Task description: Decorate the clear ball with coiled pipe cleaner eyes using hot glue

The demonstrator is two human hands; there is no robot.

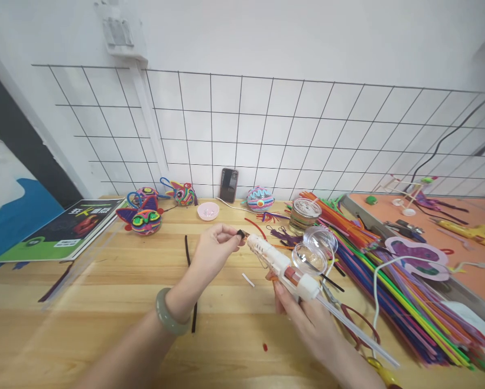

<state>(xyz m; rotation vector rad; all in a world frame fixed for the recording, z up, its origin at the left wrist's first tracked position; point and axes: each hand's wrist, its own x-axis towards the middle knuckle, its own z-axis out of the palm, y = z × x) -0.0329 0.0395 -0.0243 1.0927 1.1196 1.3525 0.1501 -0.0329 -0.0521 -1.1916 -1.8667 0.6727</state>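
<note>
My right hand (303, 319) is wrapped round the handle of a white hot glue gun (270, 256), whose nozzle points up and to the left. A clear glue stick (364, 335) sticks out of its back end. My left hand (216, 248) pinches a small black piece (241, 233) right at the nozzle; its exact kind is too small to tell. Whether nozzle and piece touch, I cannot say. Below the left hand lies a black pipe cleaner (187, 251), partly covered by my wrist. A short white strip (248, 279) lies between the two hands.
Colourful wrapped ball ornaments (145, 220) and a pink dish (208, 211) stand at the back, with a phone (228, 185) against the wall. At right are a lidded jar (304, 216), clear plastic half-spheres (309, 256), scissors (359, 329) and bundled pipe cleaners (412, 308). A magazine (64, 227) lies left.
</note>
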